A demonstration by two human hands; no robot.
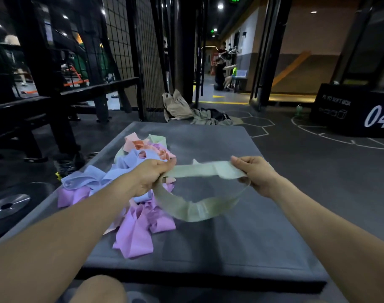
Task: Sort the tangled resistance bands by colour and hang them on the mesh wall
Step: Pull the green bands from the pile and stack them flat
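Now green band (199, 209) btwn both fingers (165, 164).

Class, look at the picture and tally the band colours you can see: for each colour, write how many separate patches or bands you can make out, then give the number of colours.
The pile is tangled, so only the colours can be counted.
Pale green: 1
Blue: 1
Purple: 1
Pink: 1
Orange: 1
Total colours: 5

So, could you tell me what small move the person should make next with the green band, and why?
Probably draw the green band rightward, away from the pile. Both hands hold it: the left hand pinches one end right beside the tangle, the right hand the other, and its loop sags onto the grey mat, seemingly free already.
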